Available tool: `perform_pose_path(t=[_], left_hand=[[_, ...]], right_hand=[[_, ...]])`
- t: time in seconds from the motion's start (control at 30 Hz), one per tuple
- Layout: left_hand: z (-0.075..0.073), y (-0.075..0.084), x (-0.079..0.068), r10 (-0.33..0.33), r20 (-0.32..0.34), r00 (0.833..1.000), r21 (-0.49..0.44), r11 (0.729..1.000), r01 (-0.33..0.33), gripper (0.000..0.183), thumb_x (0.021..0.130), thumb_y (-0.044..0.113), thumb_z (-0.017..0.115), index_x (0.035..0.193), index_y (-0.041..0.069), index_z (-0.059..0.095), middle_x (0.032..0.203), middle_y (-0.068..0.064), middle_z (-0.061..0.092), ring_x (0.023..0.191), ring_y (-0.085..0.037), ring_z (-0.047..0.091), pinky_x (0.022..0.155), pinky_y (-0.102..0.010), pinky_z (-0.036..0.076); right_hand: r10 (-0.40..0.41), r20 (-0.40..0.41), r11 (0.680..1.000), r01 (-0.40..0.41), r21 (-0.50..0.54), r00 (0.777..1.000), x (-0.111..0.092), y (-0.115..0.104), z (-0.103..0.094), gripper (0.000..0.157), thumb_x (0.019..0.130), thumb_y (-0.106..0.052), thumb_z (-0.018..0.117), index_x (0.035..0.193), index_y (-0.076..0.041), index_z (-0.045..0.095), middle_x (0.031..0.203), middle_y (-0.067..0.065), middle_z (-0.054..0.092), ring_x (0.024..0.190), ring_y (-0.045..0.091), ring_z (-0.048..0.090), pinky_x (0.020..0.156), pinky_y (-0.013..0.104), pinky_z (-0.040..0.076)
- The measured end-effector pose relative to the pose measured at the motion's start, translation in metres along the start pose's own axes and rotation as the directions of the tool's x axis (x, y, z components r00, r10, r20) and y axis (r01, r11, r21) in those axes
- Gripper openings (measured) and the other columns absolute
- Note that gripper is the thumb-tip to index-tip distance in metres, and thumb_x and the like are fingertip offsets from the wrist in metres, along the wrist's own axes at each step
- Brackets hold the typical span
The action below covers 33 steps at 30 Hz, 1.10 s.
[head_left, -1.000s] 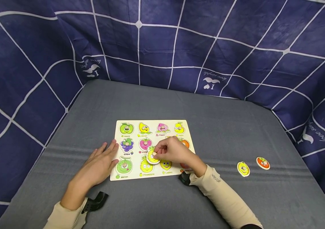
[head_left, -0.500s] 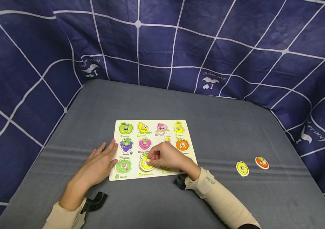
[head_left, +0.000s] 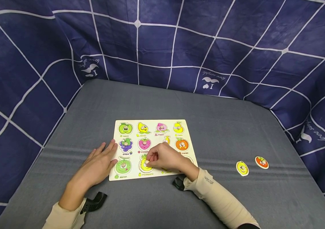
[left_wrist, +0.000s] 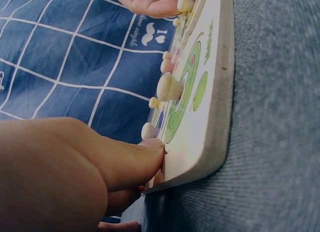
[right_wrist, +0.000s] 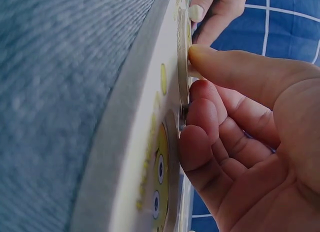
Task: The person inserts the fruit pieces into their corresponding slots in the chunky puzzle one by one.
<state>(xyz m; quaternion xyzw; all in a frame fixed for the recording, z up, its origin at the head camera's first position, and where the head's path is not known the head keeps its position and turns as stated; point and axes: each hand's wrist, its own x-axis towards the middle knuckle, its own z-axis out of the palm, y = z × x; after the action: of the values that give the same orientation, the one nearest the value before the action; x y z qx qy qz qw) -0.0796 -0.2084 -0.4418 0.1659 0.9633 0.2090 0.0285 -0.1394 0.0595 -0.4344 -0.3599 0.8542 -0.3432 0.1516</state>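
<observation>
A pale wooden fruit puzzle board (head_left: 134, 159) lies on the grey cloth, with several knobbed fruit pieces in it. My right hand (head_left: 168, 157) pinches the small knob of the pineapple piece (head_left: 143, 167) between thumb and fingers, over the pineapple place in the bottom row. In the right wrist view the piece's edge (right_wrist: 183, 67) stands slightly above the board, and whether it is fully seated I cannot tell. My left hand (head_left: 99, 163) lies with fingers extended at the board's left edge, its thumb (left_wrist: 145, 159) touching the corner beside the melon piece (head_left: 123, 166).
Two loose knobbed pieces lie on the cloth to the right: a yellow one (head_left: 242, 168) with a face and a red-orange one (head_left: 261, 162). A dark blue curtain (head_left: 156, 41) with white lines rises behind and at both sides. My right hand covers part of the board's lower right.
My right hand has moved left and down with the pineapple piece, from above the board onto the pineapple place. The left hand has stayed put.
</observation>
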Motion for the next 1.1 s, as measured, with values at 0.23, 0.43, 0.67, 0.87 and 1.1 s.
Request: perform_pose_path(t=[0.23, 0.43, 0.67, 0.87, 1.1], left_hand=[[0.000, 0.001, 0.001, -0.005, 0.002, 1.000, 0.001, 1.000, 0.005, 0.056, 0.097, 0.012, 0.062, 0.144, -0.010, 0.041, 0.153, -0.027, 0.034, 0.137, -0.055, 0.029, 0.105, -0.072, 0.023], [0.001, 0.000, 0.001, -0.005, 0.004, 1.000, 0.001, 1.000, 0.005, 0.056, 0.097, 0.012, 0.062, 0.144, -0.010, 0.041, 0.153, -0.027, 0.034, 0.137, -0.055, 0.029, 0.105, -0.071, 0.023], [0.001, 0.000, 0.001, 0.007, 0.003, 1.000, 0.006, 1.000, -0.007, 0.056, 0.097, 0.013, 0.061, 0.144, -0.010, 0.042, 0.153, -0.027, 0.034, 0.137, -0.055, 0.029, 0.105, -0.071, 0.024], [0.000, -0.002, 0.000, 0.011, 0.000, 1.000, 0.007, 1.000, -0.011, 0.056, 0.097, 0.013, 0.061, 0.145, -0.010, 0.041, 0.153, -0.027, 0.033, 0.137, -0.055, 0.029, 0.104, -0.071, 0.025], [-0.002, -0.002, -0.001, 0.007, 0.001, 1.000, -0.002, 1.000, -0.007, 0.056, 0.098, 0.012, 0.060, 0.145, -0.010, 0.041, 0.153, -0.027, 0.033, 0.137, -0.056, 0.028, 0.104, -0.072, 0.024]], right_hand=[[0.012, -0.008, 0.999, -0.012, -0.037, 1.000, 0.000, -0.002, 0.002, 0.012, 0.080, -0.013, 0.083, 0.076, -0.015, 0.072, 0.062, -0.015, 0.060, 0.058, -0.001, 0.056, 0.062, 0.020, 0.047], [0.018, -0.023, 0.995, -0.020, -0.096, 1.000, 0.000, -0.003, 0.004, 0.011, 0.080, -0.016, 0.083, 0.076, -0.018, 0.072, 0.061, -0.018, 0.059, 0.059, -0.003, 0.055, 0.078, 0.027, 0.041], [0.028, -0.027, 0.998, -0.030, -0.061, 0.999, -0.003, -0.002, 0.003, 0.010, 0.080, -0.016, 0.083, 0.078, -0.015, 0.073, 0.062, -0.016, 0.060, 0.059, -0.003, 0.056, 0.063, 0.019, 0.047], [0.018, -0.040, 0.999, -0.019, -0.028, 0.999, -0.008, 0.002, -0.004, 0.010, 0.079, -0.015, 0.084, 0.081, -0.014, 0.074, 0.064, -0.015, 0.061, 0.060, -0.001, 0.057, 0.058, 0.020, 0.049], [0.047, -0.083, 0.999, -0.048, -0.017, 0.995, -0.020, 0.009, -0.016, 0.010, 0.081, -0.017, 0.083, 0.079, -0.018, 0.072, 0.063, -0.015, 0.058, 0.058, 0.001, 0.054, 0.056, 0.021, 0.046]])
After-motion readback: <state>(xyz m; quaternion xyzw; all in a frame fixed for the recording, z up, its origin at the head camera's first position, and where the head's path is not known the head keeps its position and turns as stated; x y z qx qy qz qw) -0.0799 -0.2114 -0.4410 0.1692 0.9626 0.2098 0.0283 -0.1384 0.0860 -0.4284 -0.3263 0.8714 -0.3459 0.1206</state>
